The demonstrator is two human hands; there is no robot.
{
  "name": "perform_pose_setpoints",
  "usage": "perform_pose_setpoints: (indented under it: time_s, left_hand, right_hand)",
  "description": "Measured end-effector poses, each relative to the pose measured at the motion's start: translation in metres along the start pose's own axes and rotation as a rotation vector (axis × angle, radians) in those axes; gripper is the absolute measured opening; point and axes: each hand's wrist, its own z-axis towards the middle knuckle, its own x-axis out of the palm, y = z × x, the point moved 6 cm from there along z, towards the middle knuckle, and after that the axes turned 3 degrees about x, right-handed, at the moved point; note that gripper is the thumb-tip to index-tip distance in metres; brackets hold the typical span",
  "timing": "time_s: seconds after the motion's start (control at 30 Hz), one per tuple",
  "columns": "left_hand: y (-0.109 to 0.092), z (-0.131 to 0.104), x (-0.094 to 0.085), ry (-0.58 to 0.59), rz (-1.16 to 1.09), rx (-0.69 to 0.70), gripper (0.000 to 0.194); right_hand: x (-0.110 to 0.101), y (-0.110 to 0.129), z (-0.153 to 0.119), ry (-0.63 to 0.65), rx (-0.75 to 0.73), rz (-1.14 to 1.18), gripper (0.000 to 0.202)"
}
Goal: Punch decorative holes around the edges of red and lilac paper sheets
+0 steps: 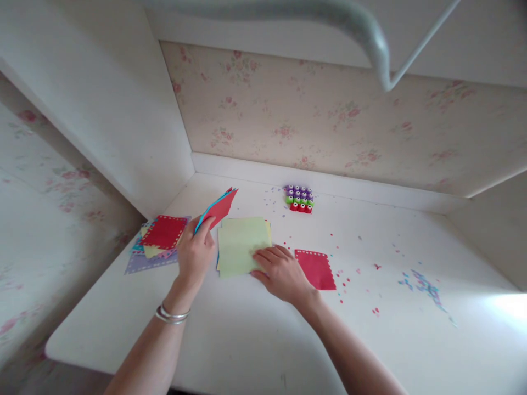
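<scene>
In my left hand I grip a few sheets of red and blue paper, tilted up off the table. My right hand rests with fingers stretched flat on the right side of a pale green paper stack. Edges of yellow and blue sheets show under the green one. Just right of that hand lies a red paper square with small holes punched along its edges; part of it is hidden by the hand.
At the left lies a pile of punched papers, a red sheet on top and a purple sheet below. Several small purple, green and red craft punches stand near the back wall. Coloured paper bits scatter the table's right side.
</scene>
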Motion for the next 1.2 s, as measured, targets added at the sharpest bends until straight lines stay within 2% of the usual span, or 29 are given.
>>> perform_pose_setpoints:
  time_s: [0.17,0.23,0.43,0.53,0.7,0.87,1.03,1.2]
  left_hand:
    - [-0.01,-0.001,0.001,0.043,0.006,0.119,0.038]
    - [-0.016,-0.002,0.004,0.106,0.013,0.172,0.041]
    - [-0.055,-0.023,0.025,0.545,0.02,0.38,0.042]
    - [-0.073,-0.036,0.032,0.668,0.014,0.451,0.039]
    - [-0.077,-0.044,0.035,0.691,-0.01,0.46,0.046]
    - [-0.086,-0.045,0.032,0.659,-0.103,0.52,0.06]
    - [-0.096,-0.045,0.033,0.654,-0.147,0.496,0.047]
    - [-0.091,-0.048,0.04,0.626,-0.124,0.452,0.027]
  right_hand:
    - [0.002,0.009,-0.01,-0.075,0.032,-0.06,0.025]
    - [0.004,0.01,-0.011,-0.098,0.044,-0.064,0.025]
    - [-0.01,0.012,-0.022,-0.16,0.03,0.027,0.028]
    - [-0.019,0.007,-0.037,-0.185,0.065,0.095,0.024]
    - [-0.027,-0.011,-0.063,-0.204,0.136,0.159,0.025]
    - [-0.031,-0.026,-0.075,-0.23,0.184,0.235,0.025]
    - [-0.034,-0.046,-0.084,-0.332,0.267,0.343,0.027]
    - [-0.04,-0.098,-0.081,-0.393,0.486,0.53,0.032]
